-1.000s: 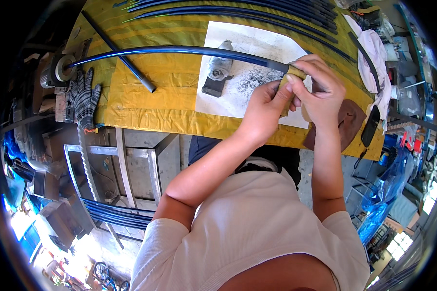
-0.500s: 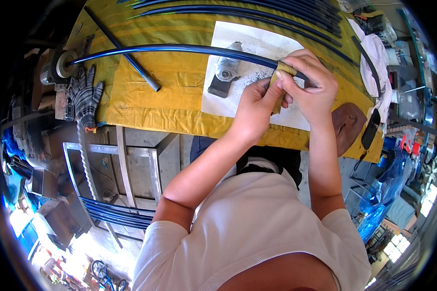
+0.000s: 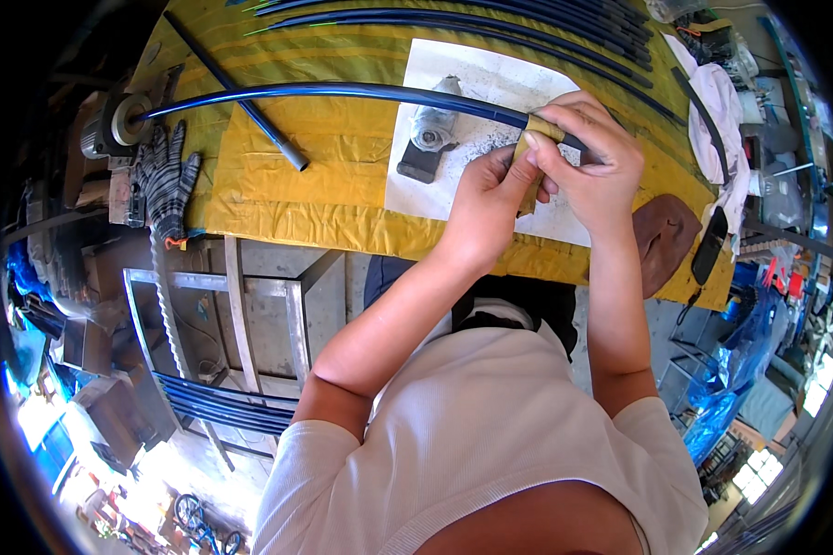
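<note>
A long glossy blue rod (image 3: 342, 90) stretches across the table, its left end at a round metal wheel (image 3: 128, 118) on a small motor. A tan strip of what looks like sandpaper (image 3: 544, 128) is looped round the rod near its right end. My right hand (image 3: 594, 148) is closed over the rod and strip, thumb pressed on the strip. Just below, my left hand (image 3: 491, 190) pinches the hanging part of the strip. Under them lies a white sheet (image 3: 407, 196) dotted with dark dust. On it a plastic-wrapped roundish object (image 3: 432, 125) sits by a dark block (image 3: 423, 164).
Yellow sheeting (image 3: 292, 203) covers the table. More blue rods (image 3: 491, 37) lie along the far side, and another dark rod (image 3: 241, 97) slants at left. A striped glove (image 3: 167, 176) hangs near the motor. At right are brown leather (image 3: 665, 242) and a phone-like black object (image 3: 710, 245).
Both hands stay on the strip and rod, with hardly any movement. The view has shifted very slightly.
</note>
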Tool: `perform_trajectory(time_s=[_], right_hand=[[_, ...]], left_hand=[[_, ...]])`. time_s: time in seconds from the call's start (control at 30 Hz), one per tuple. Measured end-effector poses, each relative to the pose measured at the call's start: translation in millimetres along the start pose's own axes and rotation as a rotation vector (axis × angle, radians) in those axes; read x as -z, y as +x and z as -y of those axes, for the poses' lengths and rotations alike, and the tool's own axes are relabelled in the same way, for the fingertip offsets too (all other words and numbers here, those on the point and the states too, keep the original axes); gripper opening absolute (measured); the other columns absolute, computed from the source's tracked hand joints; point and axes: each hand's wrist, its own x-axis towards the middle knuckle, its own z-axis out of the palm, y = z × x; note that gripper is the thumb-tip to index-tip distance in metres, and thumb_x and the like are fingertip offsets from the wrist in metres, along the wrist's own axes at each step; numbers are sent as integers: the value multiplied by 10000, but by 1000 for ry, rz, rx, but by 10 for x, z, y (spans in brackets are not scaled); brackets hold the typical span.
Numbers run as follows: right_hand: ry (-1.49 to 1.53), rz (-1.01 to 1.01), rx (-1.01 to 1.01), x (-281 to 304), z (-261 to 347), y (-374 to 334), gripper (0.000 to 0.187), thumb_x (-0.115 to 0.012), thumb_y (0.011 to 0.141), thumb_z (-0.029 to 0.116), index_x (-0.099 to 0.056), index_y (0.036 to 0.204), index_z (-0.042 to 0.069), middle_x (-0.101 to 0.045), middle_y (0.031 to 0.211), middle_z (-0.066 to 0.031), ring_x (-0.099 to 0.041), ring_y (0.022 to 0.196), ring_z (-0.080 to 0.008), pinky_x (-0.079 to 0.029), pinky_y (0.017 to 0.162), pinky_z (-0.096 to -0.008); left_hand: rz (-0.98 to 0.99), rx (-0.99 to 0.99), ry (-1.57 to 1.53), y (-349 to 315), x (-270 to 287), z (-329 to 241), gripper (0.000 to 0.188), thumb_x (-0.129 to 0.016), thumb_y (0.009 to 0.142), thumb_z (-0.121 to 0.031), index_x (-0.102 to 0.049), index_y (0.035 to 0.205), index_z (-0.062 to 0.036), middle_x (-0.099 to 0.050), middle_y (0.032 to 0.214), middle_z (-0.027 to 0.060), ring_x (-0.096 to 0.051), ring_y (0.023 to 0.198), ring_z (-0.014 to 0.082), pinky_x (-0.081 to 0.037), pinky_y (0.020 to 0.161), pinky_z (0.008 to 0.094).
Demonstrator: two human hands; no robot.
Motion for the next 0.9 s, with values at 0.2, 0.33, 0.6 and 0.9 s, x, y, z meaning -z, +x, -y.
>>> perform_trajectory(time_s=[0.2, 0.33, 0.6, 0.9], right_hand=[[-17, 26, -1, 59, -16, -31, 242, -692, 633, -75, -643, 868, -46, -609, 794, -91, -570, 715, -167, -454, 622, -247], [-10, 68, -45, 157, -18, -94, 236, -662, 683, -113, -621, 912, -80, -601, 858, -118, -553, 787, -181, -444, 663, -263], [-3, -27, -53, 262, -13, -131, 237, -699, 627, -74, -646, 857, -50, -609, 767, -80, -567, 719, -159, -450, 622, -244], [28, -34, -95, 288, 31, -139, 228, -699, 638, -74, -643, 859, -62, -607, 775, -87, -566, 730, -154, -452, 623, -244]], left_hand=[[3, 5, 9, 2, -12, 50, 272, -466, 952, -257, -578, 849, -31, -569, 713, 2, -447, 614, 43, -346, 553, 189], [8, 5, -25, 5, -89, 72, 275, -469, 951, -255, -575, 836, -28, -566, 706, -1, -438, 602, 41, -345, 544, 191], [95, 38, 50, 11, -153, 109, 293, -491, 940, -297, -574, 873, -24, -576, 767, 19, -498, 705, 78, -394, 656, 228], [121, 44, 68, 30, -151, 137, 318, -479, 945, -315, -576, 895, -16, -582, 775, 21, -501, 708, 77, -396, 660, 226]])
